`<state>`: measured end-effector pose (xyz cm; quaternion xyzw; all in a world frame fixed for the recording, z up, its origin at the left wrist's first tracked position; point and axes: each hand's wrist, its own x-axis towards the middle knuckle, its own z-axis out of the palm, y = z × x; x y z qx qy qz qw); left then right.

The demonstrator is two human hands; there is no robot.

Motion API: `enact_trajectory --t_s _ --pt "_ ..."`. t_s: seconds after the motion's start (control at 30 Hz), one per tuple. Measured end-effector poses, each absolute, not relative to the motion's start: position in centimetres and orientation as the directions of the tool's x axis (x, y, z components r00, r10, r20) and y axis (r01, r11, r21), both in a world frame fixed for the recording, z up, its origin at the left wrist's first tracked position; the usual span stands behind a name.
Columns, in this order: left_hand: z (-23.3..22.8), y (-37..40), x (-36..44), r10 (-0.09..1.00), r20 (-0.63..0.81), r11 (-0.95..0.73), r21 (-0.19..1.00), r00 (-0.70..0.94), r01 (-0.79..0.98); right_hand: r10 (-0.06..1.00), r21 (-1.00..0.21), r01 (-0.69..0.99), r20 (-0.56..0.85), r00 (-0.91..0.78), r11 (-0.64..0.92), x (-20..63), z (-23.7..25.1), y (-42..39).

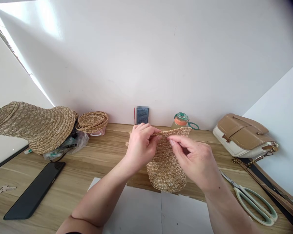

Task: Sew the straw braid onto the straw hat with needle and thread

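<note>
A woven straw hat hangs crown down in front of me, its flared brim edge uppermost. My left hand is closed on that brim, pinching the braided edge between thumb and fingers. Just right of it, my right hand is closed in a pinch against the straw below the edge. Whatever lies between its fingertips is too small to make out. Part of the brim is hidden behind my left hand.
Scissors lie right, near a tan and white handbag. A bottle and a phone stand by the wall. Left are stacked straw hats, a straw coil, a black slab and a key. White paper lies in front.
</note>
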<state>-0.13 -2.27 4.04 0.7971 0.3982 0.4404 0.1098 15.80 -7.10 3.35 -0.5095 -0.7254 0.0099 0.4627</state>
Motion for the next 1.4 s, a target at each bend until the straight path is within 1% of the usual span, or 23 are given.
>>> enact_trajectory --t_s 0.27,0.6,0.8,1.0,1.13,1.27,1.4 --pt "4.0 -2.2 -0.2 0.717 0.631 -0.669 0.504 0.296 0.547 0.760 -0.496 0.729 0.648 -0.051 0.471 15.7 3.5 -7.3" --pt "4.0 -2.2 -0.1 0.726 0.624 -0.663 0.521 0.290 0.538 0.758 -0.506 0.711 0.649 -0.058 0.488 15.9 3.5 -7.2" --pt "4.0 -2.3 -0.1 0.716 0.632 -0.669 0.500 0.297 0.550 0.757 -0.494 0.730 0.651 -0.051 0.473 15.8 3.4 -7.2" --pt "3.6 -2.6 0.0 0.651 0.686 -0.713 0.408 0.324 0.570 0.738 -0.451 0.758 0.672 -0.058 0.471 15.8 3.4 -7.3" --pt "3.4 -3.0 0.3 0.618 0.717 -0.724 0.357 0.323 0.591 0.707 -0.378 0.801 0.703 -0.078 0.464 15.8 3.6 -7.7" --pt "3.2 -3.4 0.7 0.581 0.745 -0.740 0.316 0.328 0.593 0.688 -0.302 0.845 0.718 -0.103 0.441 15.7 3.8 -8.2" --pt "3.1 -3.7 1.0 0.561 0.765 -0.743 0.299 0.315 0.599 0.672 -0.274 0.861 0.733 -0.101 0.429 15.7 3.6 -8.5"
